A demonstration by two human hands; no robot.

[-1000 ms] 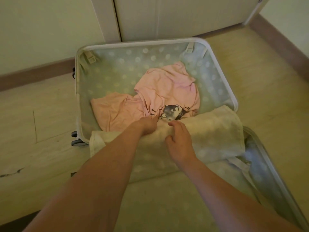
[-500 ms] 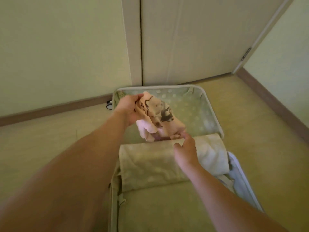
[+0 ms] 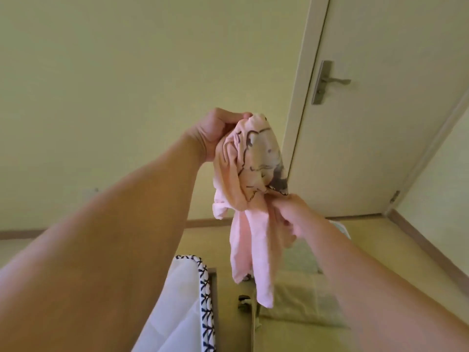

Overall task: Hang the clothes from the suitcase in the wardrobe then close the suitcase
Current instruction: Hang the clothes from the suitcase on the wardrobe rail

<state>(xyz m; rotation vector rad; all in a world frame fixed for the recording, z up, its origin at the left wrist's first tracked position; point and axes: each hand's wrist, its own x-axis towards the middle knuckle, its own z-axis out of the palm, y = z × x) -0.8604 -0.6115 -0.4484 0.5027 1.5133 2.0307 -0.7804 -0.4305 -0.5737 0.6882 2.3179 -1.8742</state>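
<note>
Dangling pink shirt (image 3: 253, 199) between left grip (image 3: 215, 134) above, right grip (image 3: 289, 214) below.

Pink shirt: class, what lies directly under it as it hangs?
Under the pink shirt shows the suitcase, its beige flap and a buckle. What the suitcase holds is covered.

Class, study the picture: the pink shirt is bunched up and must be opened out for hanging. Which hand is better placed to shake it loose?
The right hand, probably. It grips the pink shirt low, near the hanging folds, while the left hand already anchors the bunched top.
</note>
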